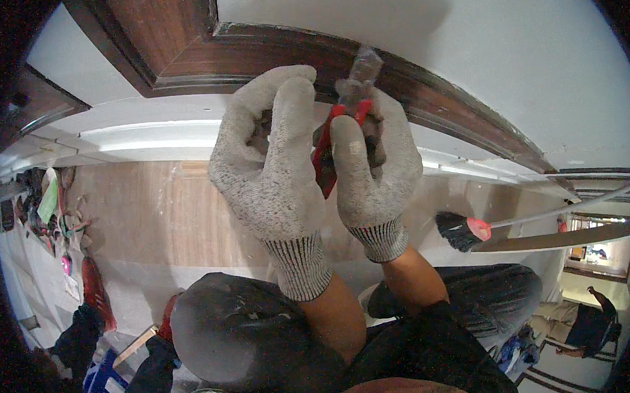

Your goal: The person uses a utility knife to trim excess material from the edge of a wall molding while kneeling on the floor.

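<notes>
Both my hands wear pale speckled knit gloves with striped cuffs. My right hand (pixel 378 162) is closed around a red-handled tool (pixel 326 169). Its greyish, see-through-looking tip (pixel 364 66) lies over dark wood moulding (pixel 280 47); blur hides its exact kind. Close on the left, my left hand (pixel 267 153) is curled, thumb and fingers drawn together near the moulding's lower edge. What it holds, if anything, is hidden. The red handle's lower end comes up against the left glove, though I cannot tell whether they touch.
A black-bristled brush (pixel 460 231) lies on the right, near a curved strip (pixel 563 238). Wood-look floor (pixel 182 216) runs beneath the white wall (pixel 520 68). Clutter (pixel 48 201) lies far left. Another person (pixel 591 328) is at lower right; other people's legs (pixel 143 376) show lower left.
</notes>
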A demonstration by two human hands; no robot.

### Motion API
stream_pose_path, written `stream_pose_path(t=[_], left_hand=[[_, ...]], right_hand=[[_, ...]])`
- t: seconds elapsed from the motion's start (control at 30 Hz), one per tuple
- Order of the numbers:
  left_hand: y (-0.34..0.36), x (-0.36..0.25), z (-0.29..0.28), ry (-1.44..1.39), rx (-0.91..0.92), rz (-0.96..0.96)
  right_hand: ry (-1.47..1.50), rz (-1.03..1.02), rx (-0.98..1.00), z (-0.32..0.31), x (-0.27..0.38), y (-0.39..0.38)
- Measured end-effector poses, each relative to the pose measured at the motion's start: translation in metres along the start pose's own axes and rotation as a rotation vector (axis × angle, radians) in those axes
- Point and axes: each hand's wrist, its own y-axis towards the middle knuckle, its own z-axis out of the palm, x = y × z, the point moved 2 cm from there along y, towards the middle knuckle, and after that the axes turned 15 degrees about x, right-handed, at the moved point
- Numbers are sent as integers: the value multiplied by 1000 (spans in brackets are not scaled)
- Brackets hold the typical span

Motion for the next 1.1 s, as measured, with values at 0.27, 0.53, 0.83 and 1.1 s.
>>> stream_pose_path(t=[0.27,0.53,0.83,1.1], left_hand=[[0,1,-1,14,-96,83],[2,2,-7,-53,-183,143],[6,1,-9,211,-177,257],[-2,52,51,538,-103,569]], right_hand=[[-190,-52,127,11,9,10],[-164,-71,112,12,4,13],[-377,-79,187,-5,2,1],[-205,-128,-227,-86,-12,-46]])
